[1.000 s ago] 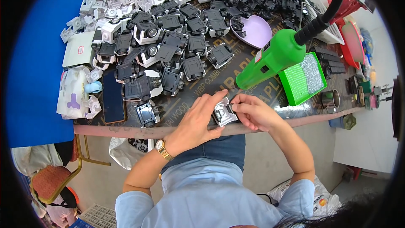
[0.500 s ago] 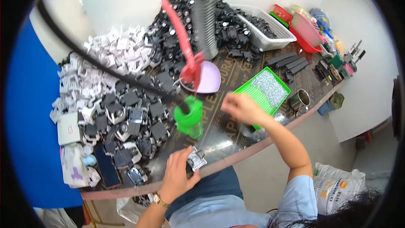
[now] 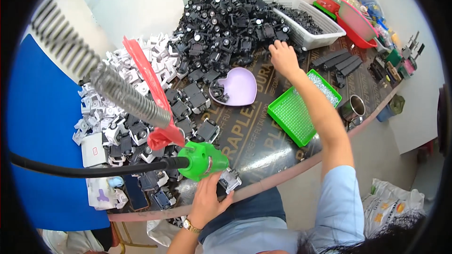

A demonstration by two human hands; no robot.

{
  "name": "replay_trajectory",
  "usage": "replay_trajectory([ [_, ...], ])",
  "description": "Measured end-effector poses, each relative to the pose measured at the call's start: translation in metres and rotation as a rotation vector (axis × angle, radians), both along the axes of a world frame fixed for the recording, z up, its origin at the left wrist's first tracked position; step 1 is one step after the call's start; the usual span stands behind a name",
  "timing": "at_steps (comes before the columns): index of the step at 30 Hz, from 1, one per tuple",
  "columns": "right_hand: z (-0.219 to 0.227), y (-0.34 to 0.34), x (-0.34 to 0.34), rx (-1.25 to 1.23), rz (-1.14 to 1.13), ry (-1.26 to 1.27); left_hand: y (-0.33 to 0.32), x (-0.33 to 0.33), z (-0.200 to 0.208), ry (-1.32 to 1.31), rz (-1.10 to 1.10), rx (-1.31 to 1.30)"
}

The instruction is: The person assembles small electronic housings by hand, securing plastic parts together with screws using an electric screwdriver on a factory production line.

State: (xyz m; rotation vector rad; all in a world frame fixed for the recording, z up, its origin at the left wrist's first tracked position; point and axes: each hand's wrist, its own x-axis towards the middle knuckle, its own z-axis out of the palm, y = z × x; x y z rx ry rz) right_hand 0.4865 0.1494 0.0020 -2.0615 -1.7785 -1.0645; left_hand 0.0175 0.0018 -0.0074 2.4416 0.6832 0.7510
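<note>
Two bare hands are in our view, well apart from each other. The left hand point(image 3: 207, 202) rests at the near edge of the table point(image 3: 249, 146), its thumb and fingers grasping a small silver-grey part point(image 3: 230, 180) that lies on the tabletop. We see the part set aslant: its sides run from far left to near right, and its near edge slopes roughly along the table's rim. It looks almost as wide as long, and the hand covers some of it, so we cannot tell its long axis for sure. In our view the green tool point(image 3: 202, 161) appears just beyond the part, its body stretching left to right, with a black cable point(image 3: 99, 171) leaving its left end.

The right hand point(image 3: 285, 59) reaches far forward, its forearm crossing over the green tray point(image 3: 294, 113). Its fingers are bent at the edge of the heap of black parts point(image 3: 221, 33), near the white basket point(image 3: 325, 40); we cannot tell whether they grasp anything. Between the two hands we find a lilac heart-shaped dish point(image 3: 242, 84), with a few black pieces in its left side.
</note>
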Motion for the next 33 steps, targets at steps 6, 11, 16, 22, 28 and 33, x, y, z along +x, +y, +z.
replay_trajectory([
  [6,0.067,-0.124,-0.148,-0.288,0.574,0.707,0.002,-0.002,0.003,-0.079,0.09,-0.215],
  [11,0.023,-0.215,-0.233,-0.557,0.493,0.264,0.008,0.0,0.009,-0.11,0.036,-0.252],
  [16,0.043,-0.22,-0.234,-0.484,0.501,0.463,0.004,-0.006,0.004,-0.105,0.035,-0.285],
  [22,0.053,-0.213,-0.213,-0.695,0.639,0.475,0.005,-0.009,0.002,-0.087,0.012,-0.257],
  [28,0.043,-0.223,-0.205,-0.719,0.463,0.588,0.002,0.006,0.004,0.008,-0.043,-0.235],
  [33,0.053,-0.228,-0.208,-0.565,0.52,0.455,0.001,0.029,0.002,-0.006,-0.026,-0.205],
])
